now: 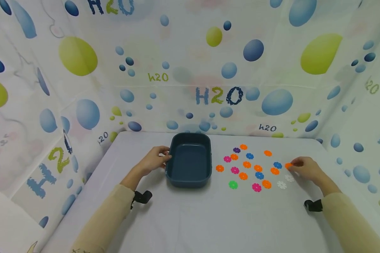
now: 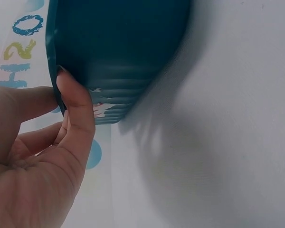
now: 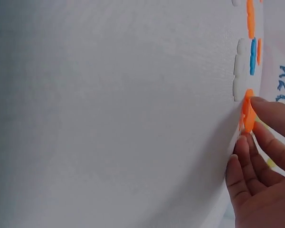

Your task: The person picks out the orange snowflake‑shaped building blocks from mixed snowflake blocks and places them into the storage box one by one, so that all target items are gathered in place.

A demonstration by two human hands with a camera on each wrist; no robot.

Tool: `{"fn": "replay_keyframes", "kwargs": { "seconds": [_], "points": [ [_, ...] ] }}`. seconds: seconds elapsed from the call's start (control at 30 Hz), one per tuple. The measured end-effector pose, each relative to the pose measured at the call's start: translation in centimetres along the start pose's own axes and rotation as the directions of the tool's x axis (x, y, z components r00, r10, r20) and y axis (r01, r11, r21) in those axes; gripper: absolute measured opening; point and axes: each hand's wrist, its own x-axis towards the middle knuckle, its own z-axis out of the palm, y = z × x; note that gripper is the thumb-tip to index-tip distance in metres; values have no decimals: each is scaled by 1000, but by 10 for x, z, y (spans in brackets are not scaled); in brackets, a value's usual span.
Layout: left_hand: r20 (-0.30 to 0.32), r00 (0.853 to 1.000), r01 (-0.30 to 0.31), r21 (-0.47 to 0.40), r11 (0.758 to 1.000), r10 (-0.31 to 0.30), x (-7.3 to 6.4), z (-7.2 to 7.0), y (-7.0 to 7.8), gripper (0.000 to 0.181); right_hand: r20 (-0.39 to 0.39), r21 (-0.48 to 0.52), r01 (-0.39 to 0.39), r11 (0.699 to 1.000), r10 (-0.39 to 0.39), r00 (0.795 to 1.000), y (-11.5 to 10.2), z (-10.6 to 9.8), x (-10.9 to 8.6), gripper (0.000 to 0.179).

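- One open, dark teal, rounded rectangular box [image 1: 190, 183], apparently plastic, stands upright on the white-covered table [image 1: 190, 221].
- Left hand [image 1: 155, 159]: grasping; thumb and fingers pinch the box's left rim.
- Right hand [image 1: 305, 168]: grasping; thumb and forefinger pinch an orange flower-shaped disc [image 3: 248, 111] at the right edge of the scatter, well apart from the box. Whether it is clear of the table cannot be told.
- Near it: a blue flower-shaped disc [image 1: 277, 165] and two white flower-shaped discs [image 1: 282, 185]. Other loose flower-shaped discs [image 1: 258, 168] lie between box and right hand.
- Step in hand, as judged: picking up a single disc while the box is steadied.
- Next move appears to call for a secure pinch, a lift clear of neighbouring discs and a carry leftward to the box.
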Motion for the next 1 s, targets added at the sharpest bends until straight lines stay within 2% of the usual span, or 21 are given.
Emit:
{"fn": "replay_keyframes", "kwargs": {
  "seconds": [0.2, 0.5, 0.7, 1.0],
  "points": [
    [3, 1000, -3, 5, 1000, 3, 0, 1, -1, 51, -53, 19, 19, 1000, -18, 998, -2, -2, -6, 42],
    [-2, 1000, 11, 8, 1000, -11, 2, 0, -1, 51, -110, 49, 121, 992, -115, 987, -7, -6, -18, 36],
    [-6, 1000, 28, 13, 1000, -28, 1, 0, -2, 49, -125, 73, 214, 974, -204, 971, -31, -9, -28, 35],
    [-13, 1000, 24, 11, 1000, -24, 3, 1, -3, 49, -156, 111, 270, 956, -251, 955, -77, 0, -37, 30]
  ]
}}
